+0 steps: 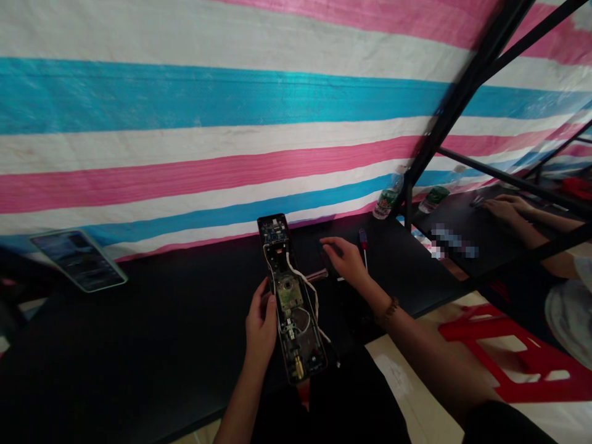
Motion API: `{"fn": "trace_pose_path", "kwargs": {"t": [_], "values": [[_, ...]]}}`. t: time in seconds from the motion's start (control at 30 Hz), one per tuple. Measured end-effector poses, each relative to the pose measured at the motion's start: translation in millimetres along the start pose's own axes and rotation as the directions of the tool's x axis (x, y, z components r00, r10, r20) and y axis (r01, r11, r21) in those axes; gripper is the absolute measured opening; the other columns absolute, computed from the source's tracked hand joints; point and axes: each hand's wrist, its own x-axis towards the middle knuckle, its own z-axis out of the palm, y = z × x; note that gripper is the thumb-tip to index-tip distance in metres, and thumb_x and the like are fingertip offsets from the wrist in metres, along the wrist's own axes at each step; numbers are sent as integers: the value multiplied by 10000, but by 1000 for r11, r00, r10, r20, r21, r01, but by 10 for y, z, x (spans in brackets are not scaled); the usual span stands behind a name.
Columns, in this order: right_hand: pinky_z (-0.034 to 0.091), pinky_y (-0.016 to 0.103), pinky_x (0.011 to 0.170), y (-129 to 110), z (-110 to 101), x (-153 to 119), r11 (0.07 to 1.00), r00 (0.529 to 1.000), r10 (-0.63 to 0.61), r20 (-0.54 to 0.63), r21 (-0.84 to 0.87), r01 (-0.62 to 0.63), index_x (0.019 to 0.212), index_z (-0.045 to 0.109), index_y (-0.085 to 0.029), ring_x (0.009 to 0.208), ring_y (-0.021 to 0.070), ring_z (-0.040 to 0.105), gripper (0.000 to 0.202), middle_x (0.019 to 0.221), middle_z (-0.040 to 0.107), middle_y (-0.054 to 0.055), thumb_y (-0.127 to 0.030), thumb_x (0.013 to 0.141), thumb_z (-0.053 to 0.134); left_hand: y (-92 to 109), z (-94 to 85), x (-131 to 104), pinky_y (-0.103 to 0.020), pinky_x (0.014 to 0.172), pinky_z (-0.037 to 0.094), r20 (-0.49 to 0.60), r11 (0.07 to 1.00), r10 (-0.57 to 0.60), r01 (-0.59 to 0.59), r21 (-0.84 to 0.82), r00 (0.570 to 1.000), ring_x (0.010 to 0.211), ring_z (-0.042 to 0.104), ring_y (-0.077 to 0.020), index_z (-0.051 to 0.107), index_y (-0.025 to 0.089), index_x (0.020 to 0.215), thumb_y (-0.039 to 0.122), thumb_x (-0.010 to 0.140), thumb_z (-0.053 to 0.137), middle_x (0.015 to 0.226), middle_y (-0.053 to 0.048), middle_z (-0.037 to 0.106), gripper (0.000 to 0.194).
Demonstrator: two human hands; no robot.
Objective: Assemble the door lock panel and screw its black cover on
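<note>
A long, narrow black device housing [300,296] lies open lengthwise in front of me, its inside facing up. In it I see a circuit board [274,230] at the far end, a metal plate with a round part, white wires [311,285] and a brass-coloured fitting [298,365] at the near end. My left hand [259,325] grips the housing's left edge. To the right of the housing, my right hand [346,261] is low over the table with its fingertips drawn together; what they hold is too dark to make out. A screwdriver [363,244] lies just beyond that hand.
On the black table [152,333], a phone [81,259] leans at the left. Plastic bottles [387,198] stand by a black metal frame [456,111] at the right. Past it are another person's hands [509,206] and a red stool [513,351]. Striped sheeting [208,98] hangs behind.
</note>
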Motion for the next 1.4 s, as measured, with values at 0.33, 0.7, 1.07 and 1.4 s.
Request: {"fn": "trace_pose_path", "kwargs": {"t": [0.33,0.7,1.07,1.4], "values": [[378,531,1141,-572,432,-364,963,909,-206,362,-91,255,1120,716,-222,1393,306,413,291,1438,525,134,-166,838,763,1,15,-1,-373,910,564,14,1000,-6,6,-26,1000,1013,707,-233,523,187,1404,496,926,539,1182,-103,718,570],[520,389,911,-529,70,-445,998,996,-67,57,10,66,1111,737,-243,1026,233,654,220,1099,692,84,-249,907,655,-41,27,-31,-347,894,552,41,994,4,1,-106,999,989,700,-206,518,212,1414,478,950,534,1161,-86,728,535],[435,364,858,-123,-77,-530,899,918,96,384,-430,86,1001,761,-211,948,243,649,139,921,725,69,-197,887,681,-56,19,-30,-335,861,558,26,997,2,0,-78,1000,954,703,-201,517,216,1425,482,943,536,1112,-73,734,551],[489,444,923,-214,-105,-587,920,942,49,333,-383,88,1051,752,-203,994,268,582,174,1025,625,97,-190,888,689,-22,16,-26,-337,846,566,22,998,2,-1,-55,1000,941,710,-201,531,212,1403,478,944,532,1107,-75,742,530]]}}
